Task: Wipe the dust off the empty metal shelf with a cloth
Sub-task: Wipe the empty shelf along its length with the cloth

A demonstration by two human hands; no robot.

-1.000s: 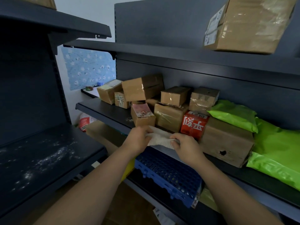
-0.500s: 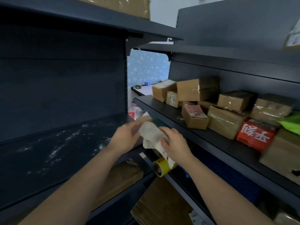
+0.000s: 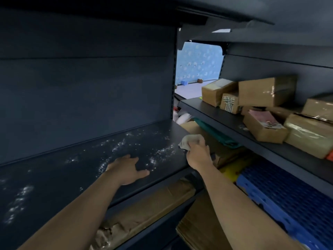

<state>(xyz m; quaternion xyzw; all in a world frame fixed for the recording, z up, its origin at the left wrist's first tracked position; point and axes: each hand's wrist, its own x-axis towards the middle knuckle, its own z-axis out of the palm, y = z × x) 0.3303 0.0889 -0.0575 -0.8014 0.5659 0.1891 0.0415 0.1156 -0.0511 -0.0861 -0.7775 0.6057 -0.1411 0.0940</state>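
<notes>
A dark metal shelf (image 3: 59,179) spans the left half of the view, empty of goods and speckled with white dust (image 3: 126,145). My right hand (image 3: 197,156) is shut on a bunched whitish cloth (image 3: 190,141) and holds it at the shelf's right front corner. My left hand (image 3: 126,168) lies palm down on the shelf board with fingers spread, left of the cloth and holding nothing. Further dust patches show at the far left of the board.
A second dark shelf (image 3: 225,120) on the right carries several cardboard parcels (image 3: 266,92). Below it are a blue plastic crate (image 3: 288,204) and brown cardboard (image 3: 144,213). An upper shelf board (image 3: 126,13) hangs overhead. A blue patterned wall (image 3: 198,64) shows in the gap.
My view swung left from the parcel shelf to the dusty one. My left hand released the cloth and landed flat on the board; my right hand carried the cloth to the shelf corner.
</notes>
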